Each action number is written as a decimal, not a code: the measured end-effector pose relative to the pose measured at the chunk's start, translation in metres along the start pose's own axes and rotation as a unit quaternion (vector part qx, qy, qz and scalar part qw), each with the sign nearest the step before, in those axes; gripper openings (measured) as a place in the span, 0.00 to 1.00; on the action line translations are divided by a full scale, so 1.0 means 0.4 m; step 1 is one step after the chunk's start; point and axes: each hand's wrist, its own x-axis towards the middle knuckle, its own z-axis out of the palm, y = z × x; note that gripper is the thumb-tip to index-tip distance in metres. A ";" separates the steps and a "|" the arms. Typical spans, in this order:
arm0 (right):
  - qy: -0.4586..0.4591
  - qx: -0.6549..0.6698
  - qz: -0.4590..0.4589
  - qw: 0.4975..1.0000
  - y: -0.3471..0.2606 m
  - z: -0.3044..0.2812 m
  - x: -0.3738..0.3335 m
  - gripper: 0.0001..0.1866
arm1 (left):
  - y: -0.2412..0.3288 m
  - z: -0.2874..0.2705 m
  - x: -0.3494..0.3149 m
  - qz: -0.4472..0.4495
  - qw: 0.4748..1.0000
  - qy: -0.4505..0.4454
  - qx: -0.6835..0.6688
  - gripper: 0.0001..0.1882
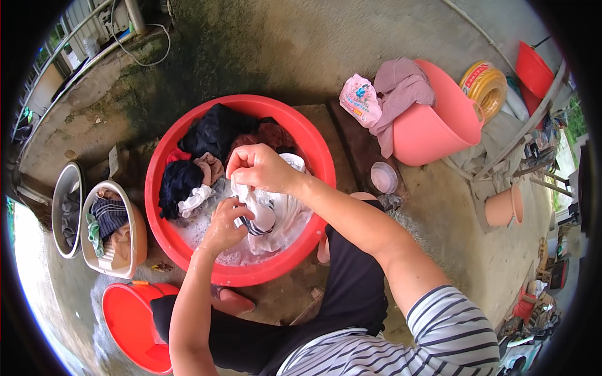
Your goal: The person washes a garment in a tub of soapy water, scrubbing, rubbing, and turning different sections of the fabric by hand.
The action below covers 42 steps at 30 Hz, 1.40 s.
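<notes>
1. The right hand (260, 168) is clenched on a bunched fold of a white garment with dark stripes (271, 216), pinching it up above the suds.
2. The left hand (224, 227) grips the same garment lower down, fingers curled into the wet cloth, so the fabric is stretched short between the two fists.
3. The garment lies at the near side of the big red basin (300, 135), half in the soapy water, half lifted.
4. From where I stand, the scrub would go best with the fists kept close together and the cloth rubbed against itself over the water, so the drips fall back in and the fold does not slip.
5. Behind the hands the basin is crowded: a black garment (216, 128), a dark blue one (177, 182) and a reddish piece (269, 133) are piled at the far side, just beside the working spot, and could get dragged in.
6. To the person's left sit a cream tub (139, 238) with striped cloth in it, a metal bowl (59, 188) and a smaller red basin (128, 319) near the knee.
7. To the right, well apart, a pink bucket (439, 125) stands draped with a mauve cloth (401, 88), a detergent bag (360, 99) touching it, and a small pale lid (384, 177) on the concrete.
</notes>
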 end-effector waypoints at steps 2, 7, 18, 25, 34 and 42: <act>-0.017 0.004 0.019 1.000 -0.010 -0.015 -0.014 0.02 | 0.016 -0.006 0.013 -0.037 0.996 0.069 -0.052 0.17; -0.085 0.027 0.056 0.994 -0.010 0.011 -0.036 0.03 | 0.024 0.007 0.012 0.003 0.990 0.120 -0.077 0.13; -0.222 -0.243 0.162 0.930 0.077 -0.100 -0.026 0.19 | -0.100 -0.115 -0.051 -0.319 0.931 0.153 0.094 0.09; 0.025 -0.089 0.119 0.989 0.171 -0.152 0.007 0.11 | -0.073 -0.125 -0.049 -0.204 0.595 0.204 -0.750 0.11; 0.038 -0.370 -0.357 0.857 0.193 0.174 0.020 0.09 | 0.010 0.028 -0.002 -0.286 0.655 0.197 -0.671 0.18; 0.176 -0.489 -0.234 0.822 0.360 0.279 0.079 0.12 | -0.185 0.018 0.015 -0.165 0.594 0.028 -0.787 0.11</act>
